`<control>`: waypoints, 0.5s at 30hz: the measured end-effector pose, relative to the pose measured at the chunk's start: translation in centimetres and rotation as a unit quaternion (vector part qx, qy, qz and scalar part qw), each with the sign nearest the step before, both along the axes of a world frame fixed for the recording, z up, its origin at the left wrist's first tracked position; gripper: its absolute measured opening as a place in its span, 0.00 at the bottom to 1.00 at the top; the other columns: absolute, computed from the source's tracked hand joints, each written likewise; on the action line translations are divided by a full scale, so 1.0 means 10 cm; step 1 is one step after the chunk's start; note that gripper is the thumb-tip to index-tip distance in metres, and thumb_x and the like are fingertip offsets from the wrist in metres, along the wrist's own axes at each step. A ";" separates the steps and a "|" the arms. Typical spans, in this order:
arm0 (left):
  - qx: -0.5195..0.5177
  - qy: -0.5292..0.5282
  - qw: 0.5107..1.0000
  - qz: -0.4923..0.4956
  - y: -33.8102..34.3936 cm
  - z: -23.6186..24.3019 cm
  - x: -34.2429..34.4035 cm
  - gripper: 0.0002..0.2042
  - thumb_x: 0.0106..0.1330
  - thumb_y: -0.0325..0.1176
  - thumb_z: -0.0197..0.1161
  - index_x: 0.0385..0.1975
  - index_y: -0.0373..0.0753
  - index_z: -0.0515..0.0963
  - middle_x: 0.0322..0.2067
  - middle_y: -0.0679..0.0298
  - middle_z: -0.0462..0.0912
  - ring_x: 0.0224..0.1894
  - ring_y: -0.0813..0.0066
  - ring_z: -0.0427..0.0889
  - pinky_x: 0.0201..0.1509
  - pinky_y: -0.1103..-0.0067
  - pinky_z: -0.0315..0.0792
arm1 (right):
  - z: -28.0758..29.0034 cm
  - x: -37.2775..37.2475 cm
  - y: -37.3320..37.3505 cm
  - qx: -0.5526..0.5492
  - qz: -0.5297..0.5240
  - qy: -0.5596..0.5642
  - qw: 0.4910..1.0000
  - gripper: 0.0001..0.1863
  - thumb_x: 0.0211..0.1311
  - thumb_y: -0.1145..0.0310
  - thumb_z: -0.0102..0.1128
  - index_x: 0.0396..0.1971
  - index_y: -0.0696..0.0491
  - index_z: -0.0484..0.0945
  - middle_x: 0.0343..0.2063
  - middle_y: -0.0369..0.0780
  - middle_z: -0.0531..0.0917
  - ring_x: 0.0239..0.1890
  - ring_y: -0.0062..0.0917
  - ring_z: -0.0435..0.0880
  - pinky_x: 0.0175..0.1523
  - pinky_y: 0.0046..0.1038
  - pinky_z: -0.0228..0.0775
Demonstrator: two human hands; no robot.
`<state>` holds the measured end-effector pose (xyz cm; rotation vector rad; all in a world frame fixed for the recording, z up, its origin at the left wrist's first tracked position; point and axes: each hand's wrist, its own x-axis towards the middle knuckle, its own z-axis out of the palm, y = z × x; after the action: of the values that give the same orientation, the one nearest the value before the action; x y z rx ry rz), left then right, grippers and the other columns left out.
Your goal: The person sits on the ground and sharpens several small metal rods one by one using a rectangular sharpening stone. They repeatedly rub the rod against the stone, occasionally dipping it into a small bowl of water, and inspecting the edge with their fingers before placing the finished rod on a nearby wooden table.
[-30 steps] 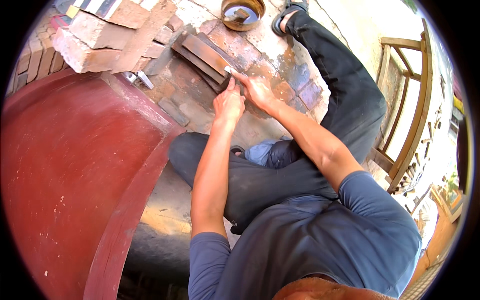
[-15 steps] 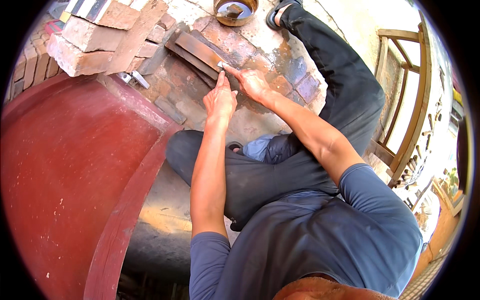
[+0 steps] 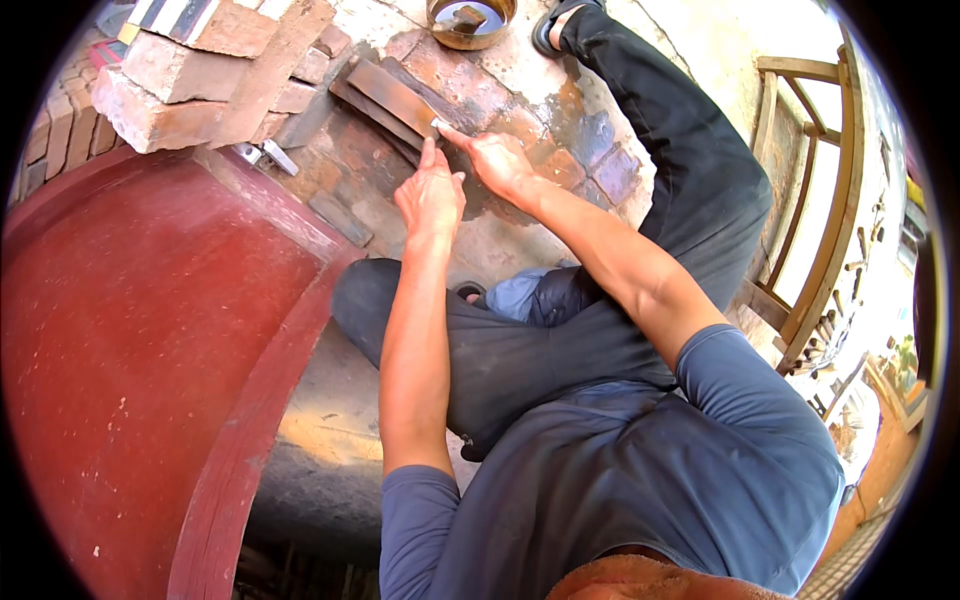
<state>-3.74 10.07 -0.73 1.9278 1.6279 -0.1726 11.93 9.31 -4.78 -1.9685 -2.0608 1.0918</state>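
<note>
My left hand has its index finger stretched to a small pale, flat piece at the near end of a long, wet, brown block; its other fingers are curled. My right hand grips that piece from the right, index finger pressed on it. Fingertips partly hide the piece. The block rests on darker slabs on the wet brick paving. Just beyond it stands a metal bowl of liquid with a chunk inside.
Stacked bricks stand at upper left, beside metal pieces. A large red panel fills the left. A wooden frame stands at right. My bent legs surround the work area.
Over the last second both hands and the pale piece have shifted a little up and left in view, as have the block and surroundings. The left hand has moved slightly more leftward.
</note>
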 end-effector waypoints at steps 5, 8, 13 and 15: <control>-0.026 0.016 0.999 -0.039 -0.01 -0.07 -0.08 0.27 0.72 0.40 0.66 0.68 0.36 0.74 0.76 0.58 0.65 0.56 0.51 0.86 0.60 0.60 0.79 | 0.15 -0.02 -0.02 -0.040 0.023 -0.043 0.998 0.35 0.70 0.71 0.48 0.77 0.38 0.64 0.44 0.53 0.88 0.45 0.47 0.89 0.52 0.47 0.81; -0.028 0.028 0.998 -0.049 0.01 -0.20 -0.02 0.27 0.72 0.41 0.65 0.69 0.38 0.73 0.78 0.62 0.61 0.56 0.51 0.86 0.60 0.60 0.79 | 0.06 -0.07 0.12 0.009 0.033 -0.063 0.997 0.35 0.71 0.70 0.49 0.78 0.36 0.63 0.40 0.52 0.88 0.44 0.47 0.90 0.50 0.44 0.83; -0.073 0.037 0.995 -0.055 0.03 -0.15 0.03 0.26 0.73 0.42 0.64 0.69 0.42 0.74 0.79 0.60 0.60 0.56 0.50 0.86 0.60 0.59 0.79 | -0.16 -0.01 -0.06 0.045 0.018 -0.066 0.997 0.34 0.69 0.69 0.53 0.75 0.41 0.66 0.35 0.50 0.89 0.39 0.45 0.90 0.43 0.46 0.83; -0.071 0.036 0.995 -0.056 0.05 -0.24 -0.01 0.25 0.73 0.41 0.64 0.68 0.42 0.74 0.78 0.58 0.60 0.56 0.50 0.86 0.59 0.58 0.79 | -0.14 -0.04 -0.05 0.076 0.023 -0.059 0.995 0.32 0.68 0.69 0.54 0.74 0.41 0.68 0.33 0.50 0.89 0.37 0.46 0.90 0.41 0.48 0.82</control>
<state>-3.88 10.57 -3.09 1.9225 1.5118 -0.3976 11.57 8.85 -6.20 -1.9649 -2.1874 0.8166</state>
